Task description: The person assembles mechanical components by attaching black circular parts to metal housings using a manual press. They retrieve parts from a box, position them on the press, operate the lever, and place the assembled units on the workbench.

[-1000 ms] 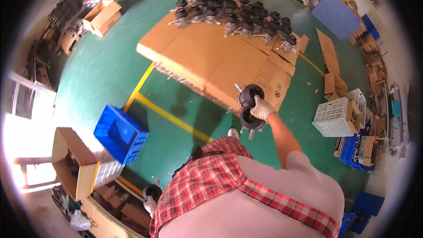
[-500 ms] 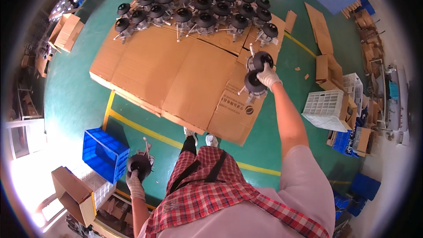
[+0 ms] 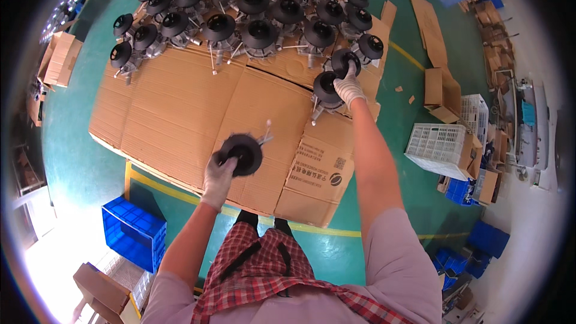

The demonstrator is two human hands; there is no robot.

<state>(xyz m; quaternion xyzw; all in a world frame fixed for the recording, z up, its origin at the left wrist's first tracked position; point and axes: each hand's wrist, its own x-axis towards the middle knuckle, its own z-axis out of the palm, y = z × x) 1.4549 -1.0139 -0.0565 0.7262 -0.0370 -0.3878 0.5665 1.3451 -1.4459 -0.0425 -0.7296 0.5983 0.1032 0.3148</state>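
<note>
My gloved left hand (image 3: 217, 181) grips a black-capped metal unit (image 3: 247, 149) by its round top. That unit hangs over the near part of the cardboard sheet (image 3: 198, 102), and a thin rod sticks out of its side. At the right, my gloved right hand (image 3: 350, 89) is closed on the dark top of another black-capped metal unit (image 3: 343, 59). Touching or very close to that one, a further unit (image 3: 326, 88) stands on the cardboard. Several more like them (image 3: 259, 35) stand in rows across the far side. My hands hide parts of both gripped tops.
Beyond the cardboard's left front corner lies a blue crate (image 3: 129, 234) on the green floor, with an open carton (image 3: 102, 291) nearer. White baskets (image 3: 435, 144) and cartons (image 3: 443, 93) stand to the right. A long cardboard strip (image 3: 427, 27) lies at the far right.
My left hand has brought its black-capped metal unit from beside the blue crate up over the cardboard. My right hand and its unit have moved farther forward. My body is closer to the cardboard.
</note>
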